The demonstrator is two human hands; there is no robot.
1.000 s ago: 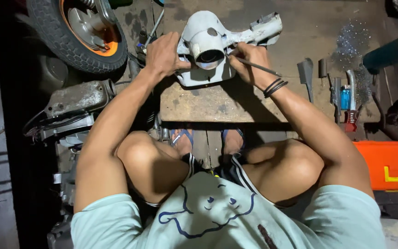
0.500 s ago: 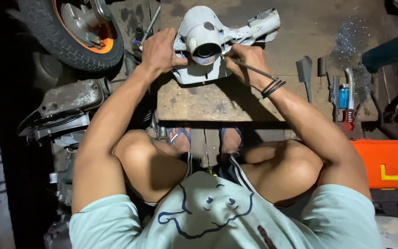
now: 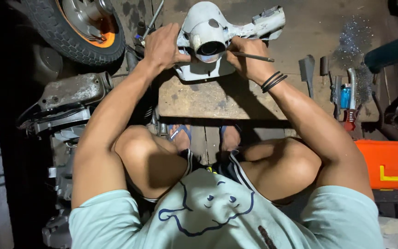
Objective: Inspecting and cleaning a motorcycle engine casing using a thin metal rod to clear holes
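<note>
Both arms reach forward over bent knees. The left hand [image 3: 162, 46] lies curled, palm down. The right hand [image 3: 247, 57] (black bands at its wrist) has its fingers closed in a tight grip.

Pale mint short-sleeved T-shirt [image 3: 217, 216] with a dark blue line drawing on the front, dark shorts [image 3: 229, 168] with white side stripes, blue flip-flops [image 3: 180, 133] on the feet, black bands [image 3: 272, 80] looped round the right wrist, both arms bare
</note>
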